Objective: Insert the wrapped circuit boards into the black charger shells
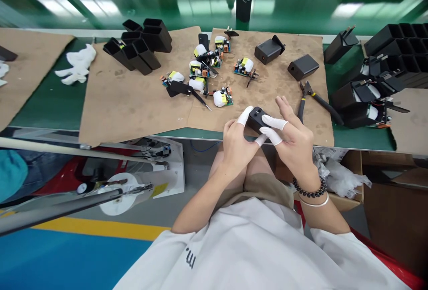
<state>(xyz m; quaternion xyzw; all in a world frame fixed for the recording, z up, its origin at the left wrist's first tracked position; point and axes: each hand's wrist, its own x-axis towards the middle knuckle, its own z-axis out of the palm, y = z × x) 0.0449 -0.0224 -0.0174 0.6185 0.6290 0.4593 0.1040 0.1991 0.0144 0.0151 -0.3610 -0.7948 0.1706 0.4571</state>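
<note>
A black power adapter [256,120] is held between both my hands just above the near edge of the bench. My left hand [236,140] grips its left side, with white finger cots on the thumb and index finger. On the other side my right hand [292,136] presses its cotted thumb and index finger against the adapter's top and right, the remaining fingers raised. Small openings show in the adapter's top end. Pliers [319,100] with black handles lie right of my right hand. Beyond the adapter rests a circuit board [223,97] with white and yellow parts.
Several circuit boards [200,69] cluster mid-bench on cardboard [133,107]. Empty black housings [143,45] stand at the left, more housings [401,45] at the far right. Two black adapters [269,50] lie toward the back right. A white cloth or glove [78,63] is at left.
</note>
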